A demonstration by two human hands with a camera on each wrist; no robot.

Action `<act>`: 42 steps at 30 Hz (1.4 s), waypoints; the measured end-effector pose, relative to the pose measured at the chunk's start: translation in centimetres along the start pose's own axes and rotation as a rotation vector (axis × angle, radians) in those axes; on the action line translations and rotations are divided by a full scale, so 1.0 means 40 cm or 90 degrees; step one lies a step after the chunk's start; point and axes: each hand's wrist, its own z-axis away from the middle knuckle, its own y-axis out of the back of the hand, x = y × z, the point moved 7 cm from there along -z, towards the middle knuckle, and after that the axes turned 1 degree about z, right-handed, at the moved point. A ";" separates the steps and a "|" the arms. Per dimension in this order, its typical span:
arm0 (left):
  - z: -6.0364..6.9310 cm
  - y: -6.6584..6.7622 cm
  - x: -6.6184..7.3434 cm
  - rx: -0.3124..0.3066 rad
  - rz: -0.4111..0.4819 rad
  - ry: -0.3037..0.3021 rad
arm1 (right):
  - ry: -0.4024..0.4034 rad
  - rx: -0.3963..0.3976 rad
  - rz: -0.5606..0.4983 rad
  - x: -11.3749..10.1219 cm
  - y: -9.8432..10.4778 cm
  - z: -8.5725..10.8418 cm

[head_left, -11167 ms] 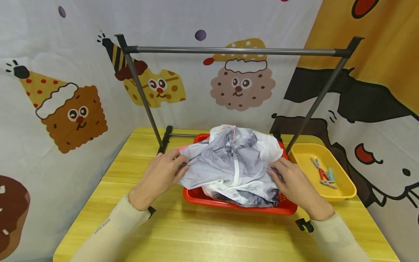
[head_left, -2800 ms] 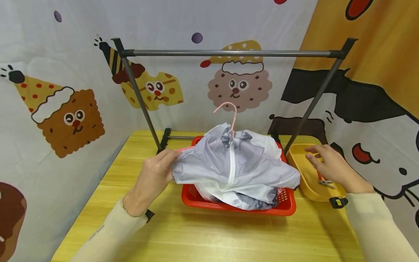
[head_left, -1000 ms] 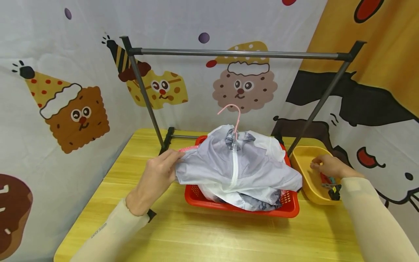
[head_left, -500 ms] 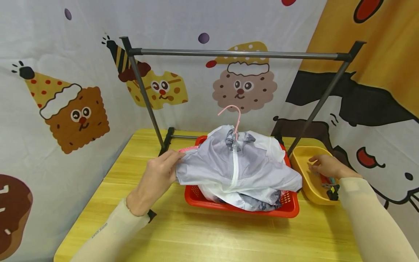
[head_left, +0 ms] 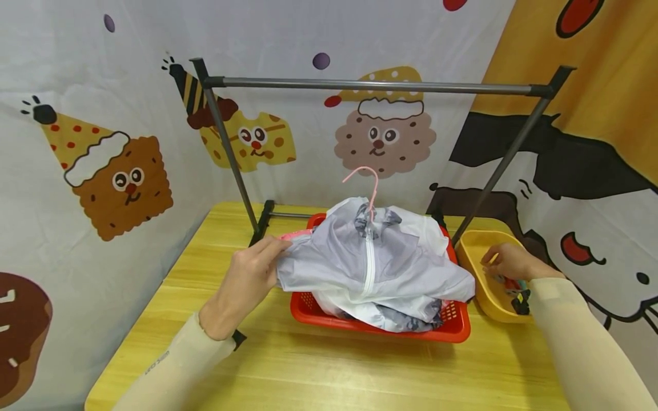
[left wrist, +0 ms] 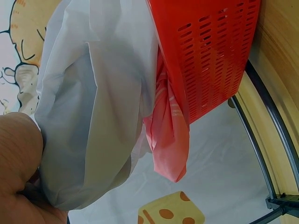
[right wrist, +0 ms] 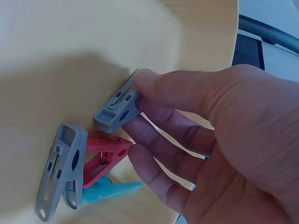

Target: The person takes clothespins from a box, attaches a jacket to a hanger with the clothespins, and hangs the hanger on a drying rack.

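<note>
A light grey zip jacket [head_left: 334, 257] lies spread over the clothes in the red basket [head_left: 380, 331]. From its collar a pink hanger [head_left: 376, 185] sticks up by the hook. My left hand [head_left: 245, 285] grips the jacket's sleeve end at the left, and the left wrist view shows the sleeve [left wrist: 98, 102] bunched by the thumb. Inside the yellow basin [head_left: 474, 245], my right hand [head_left: 510, 261] pinches a grey clothespin [right wrist: 117, 105] between thumb and fingers. Beside it lie another grey clothespin [right wrist: 58, 168], a red clothespin [right wrist: 106, 156] and a teal one [right wrist: 110, 189].
A metal clothes rack [head_left: 380, 85] stands behind the basket, its legs on both sides. Pink cloth [left wrist: 170, 135] hangs at the basket's left side. Basket and basin stand on the wooden table [head_left: 329, 371], with a printed curtain behind.
The hanger's hook, lying down at first, now stands up. My right hand has left the jacket, moved right into the basin and pinched a clothespin. The left hand stays on the sleeve.
</note>
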 end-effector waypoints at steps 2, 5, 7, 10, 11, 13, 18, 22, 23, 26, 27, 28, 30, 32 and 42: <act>0.000 0.000 0.002 0.000 0.000 0.000 | -0.003 -0.004 -0.002 0.004 -0.003 -0.001; -0.001 0.001 0.003 -0.001 -0.002 0.002 | -0.003 -0.009 -0.004 0.005 -0.005 -0.001; -0.002 0.001 0.005 0.000 -0.006 0.001 | -0.007 -0.007 -0.001 0.008 -0.006 -0.002; -0.002 0.001 0.007 0.003 -0.010 -0.001 | -0.007 -0.005 0.001 0.009 -0.008 0.000; -0.002 0.001 0.007 0.003 -0.011 -0.002 | -0.009 -0.003 0.001 0.010 -0.008 0.000; -0.002 0.001 0.008 0.002 -0.009 -0.003 | -0.009 0.003 0.003 0.010 -0.007 0.003; -0.003 0.001 0.010 -0.001 -0.004 -0.005 | -0.018 0.042 0.027 0.006 0.003 0.014; -0.007 0.002 0.011 -0.002 -0.007 -0.006 | -0.037 0.075 0.042 0.002 0.018 0.020; -0.007 0.002 0.012 0.000 -0.008 -0.007 | -0.038 0.084 0.046 0.000 0.022 0.021; -0.008 0.003 0.013 0.005 -0.012 -0.010 | -0.053 0.100 0.039 -0.006 0.037 0.024; -0.008 0.004 0.013 0.007 -0.011 -0.011 | -0.055 0.106 0.034 -0.010 0.041 0.025; -0.008 0.005 0.013 0.010 -0.012 -0.012 | -0.058 0.111 0.028 -0.015 0.047 0.027; -0.008 0.006 0.013 0.013 -0.012 -0.013 | -0.062 0.119 0.015 -0.026 0.056 0.033; -0.009 0.007 0.013 0.018 -0.012 -0.017 | -0.062 0.127 0.006 -0.038 0.065 0.040; -0.014 0.017 0.020 0.057 -0.017 -0.043 | -0.050 0.204 -0.011 -0.098 0.102 0.082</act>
